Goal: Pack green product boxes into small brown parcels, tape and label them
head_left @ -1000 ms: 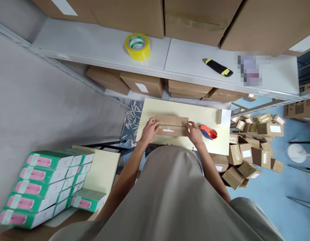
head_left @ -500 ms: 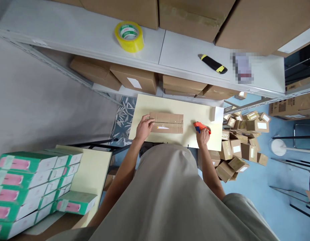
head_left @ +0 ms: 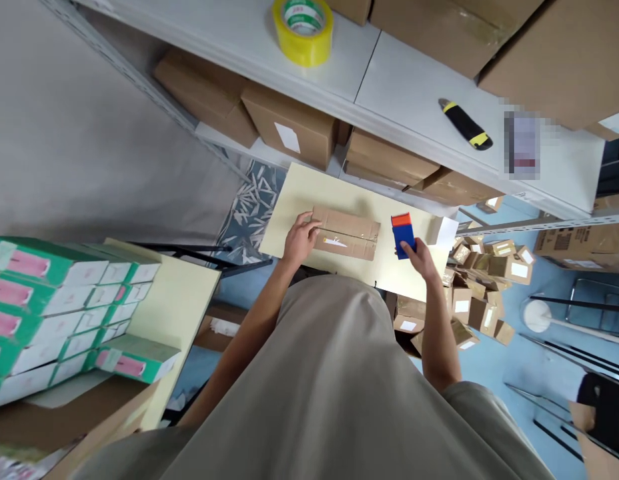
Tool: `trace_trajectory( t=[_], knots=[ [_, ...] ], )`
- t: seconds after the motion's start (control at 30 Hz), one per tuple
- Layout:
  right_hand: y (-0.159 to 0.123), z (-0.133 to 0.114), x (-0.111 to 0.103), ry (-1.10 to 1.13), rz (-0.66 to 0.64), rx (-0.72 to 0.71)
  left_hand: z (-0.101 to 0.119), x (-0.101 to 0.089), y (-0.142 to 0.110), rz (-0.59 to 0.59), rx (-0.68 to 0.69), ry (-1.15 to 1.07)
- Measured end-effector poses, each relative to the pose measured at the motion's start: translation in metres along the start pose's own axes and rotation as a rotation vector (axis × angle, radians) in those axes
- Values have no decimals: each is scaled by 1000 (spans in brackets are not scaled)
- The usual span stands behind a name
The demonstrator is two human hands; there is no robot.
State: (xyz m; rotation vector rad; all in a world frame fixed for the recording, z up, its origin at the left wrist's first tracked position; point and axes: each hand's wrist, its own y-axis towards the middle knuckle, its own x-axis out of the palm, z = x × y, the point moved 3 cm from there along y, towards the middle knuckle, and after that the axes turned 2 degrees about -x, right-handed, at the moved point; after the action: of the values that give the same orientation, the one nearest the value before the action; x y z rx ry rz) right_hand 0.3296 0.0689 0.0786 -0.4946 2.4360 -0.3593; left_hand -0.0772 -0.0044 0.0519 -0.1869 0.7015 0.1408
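A long, flat cardboard box (head_left: pixel 345 233) lies on the pale yellow tabletop (head_left: pixel 284 200), a seam along its length and a small white-and-yellow mark on its upper face. My left hand (head_left: pixel 300 240) grips the box's left end, thumb and fingers at the edge. To the right of the box, my right hand (head_left: pixel 420 259) is closed round an orange-and-blue tape dispenser (head_left: pixel 403 237), raised with its orange end away from me. The dispenser's tape roll is hidden from here.
A shelf ahead holds a yellow tape roll (head_left: pixel 303 40), a utility knife (head_left: pixel 465 125) and cardboard boxes. A small white box (head_left: pixel 442 231) stands at the table's right end. Green-and-white boxes (head_left: pixel 64 293) are stacked at left. Small cartons (head_left: pixel 482 293) lie piled on the floor at right.
My right hand has lifted the tape dispenser off the tabletop and turned it, so its blue side now shows. My left hand stays at the box's left end. The view has tilted and shifted.
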Motion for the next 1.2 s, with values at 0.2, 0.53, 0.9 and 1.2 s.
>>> trace_trajectory(
  t=[0.2,0.53,0.9,1.2],
  knots=[
    [20,-124,6,334,-435,-156,3,1,-5,23,13,-36],
    [56,-150,77,319,-923,-106,32,-9,-15,178,-160,-449],
    [56,-164,72,254,-1002,-92,33,3,-4,70,-532,-1059],
    [65,-175,70,179,-898,-102,32,-3,11,251,-358,-897]
  ],
)
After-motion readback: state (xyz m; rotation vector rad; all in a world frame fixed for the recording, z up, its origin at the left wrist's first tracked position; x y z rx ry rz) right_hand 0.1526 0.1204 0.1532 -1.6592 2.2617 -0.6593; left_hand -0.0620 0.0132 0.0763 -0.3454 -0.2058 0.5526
